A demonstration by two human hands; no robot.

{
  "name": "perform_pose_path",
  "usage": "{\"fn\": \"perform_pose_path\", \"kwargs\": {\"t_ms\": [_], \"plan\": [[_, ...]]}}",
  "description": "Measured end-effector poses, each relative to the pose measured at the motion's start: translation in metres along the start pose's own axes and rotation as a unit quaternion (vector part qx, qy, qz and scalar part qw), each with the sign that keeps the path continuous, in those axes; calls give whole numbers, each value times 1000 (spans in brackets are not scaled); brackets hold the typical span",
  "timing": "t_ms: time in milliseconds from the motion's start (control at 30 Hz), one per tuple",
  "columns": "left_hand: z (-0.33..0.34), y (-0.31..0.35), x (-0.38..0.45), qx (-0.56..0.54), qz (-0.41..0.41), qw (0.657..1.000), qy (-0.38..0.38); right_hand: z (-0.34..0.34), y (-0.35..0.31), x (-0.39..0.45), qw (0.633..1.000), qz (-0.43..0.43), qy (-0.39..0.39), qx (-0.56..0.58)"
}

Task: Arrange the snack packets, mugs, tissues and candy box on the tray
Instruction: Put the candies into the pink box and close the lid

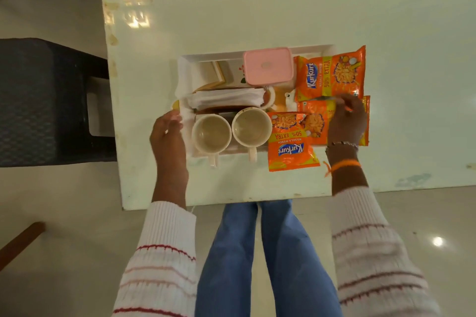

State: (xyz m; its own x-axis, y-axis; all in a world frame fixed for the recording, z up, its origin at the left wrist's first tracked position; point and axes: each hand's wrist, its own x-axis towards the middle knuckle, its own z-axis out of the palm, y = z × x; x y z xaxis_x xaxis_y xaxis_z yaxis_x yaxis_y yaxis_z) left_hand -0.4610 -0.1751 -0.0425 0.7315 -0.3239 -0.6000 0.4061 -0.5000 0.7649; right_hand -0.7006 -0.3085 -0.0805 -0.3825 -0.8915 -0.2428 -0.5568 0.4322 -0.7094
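A white rectangular tray (206, 55) lies on the white table. It carries a pink lidded candy box (268, 65) at the back, a stack of white tissues (226, 100) in the middle and two cream mugs (211, 134) (252, 127) side by side at the front. Three orange Kurkure packets overlap its right end: one at the back (331, 73), one in the middle (315, 121), one hanging over the front (291, 147). My right hand (346, 121) rests on the middle packet, fingers pinching its top edge. My left hand (167, 134) holds the tray's left rim.
The white table (257, 20) has worn edges and bare surface behind and to the right of the tray. A dark plastic chair (43, 100) stands against its left side. My legs in blue jeans (257, 260) are at the table's front edge.
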Motion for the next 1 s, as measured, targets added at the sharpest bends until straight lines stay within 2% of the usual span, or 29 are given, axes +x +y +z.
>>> {"fn": "perform_pose_path", "kwargs": {"t_ms": [67,133,167,233,300,400,500,567,733,1000], "plan": [[-4,-23,4,27,-55,997,40,-29,33,-8,993,67,100,2],[-1,-45,7,93,-108,988,54,-44,64,-12,979,163,125,-22],[1,-54,7,117,-126,983,58,-44,77,-14,971,215,97,-36],[5,-66,5,140,-144,977,77,-39,98,-17,959,283,-15,-29],[4,-71,3,121,-163,974,100,-30,104,-19,956,275,-92,32],[-1,-72,1,-28,-198,978,63,-20,97,-20,937,287,-91,176],[0,-71,1,-67,-175,981,45,-16,94,-17,902,334,-69,265],[2,-71,0,-72,-164,983,40,-15,97,-13,891,357,-49,275],[1,-75,2,-62,-147,987,28,-16,98,-4,894,363,-46,259],[21,-75,-3,-47,-114,991,-46,-32,102,16,888,374,-6,267]]}}
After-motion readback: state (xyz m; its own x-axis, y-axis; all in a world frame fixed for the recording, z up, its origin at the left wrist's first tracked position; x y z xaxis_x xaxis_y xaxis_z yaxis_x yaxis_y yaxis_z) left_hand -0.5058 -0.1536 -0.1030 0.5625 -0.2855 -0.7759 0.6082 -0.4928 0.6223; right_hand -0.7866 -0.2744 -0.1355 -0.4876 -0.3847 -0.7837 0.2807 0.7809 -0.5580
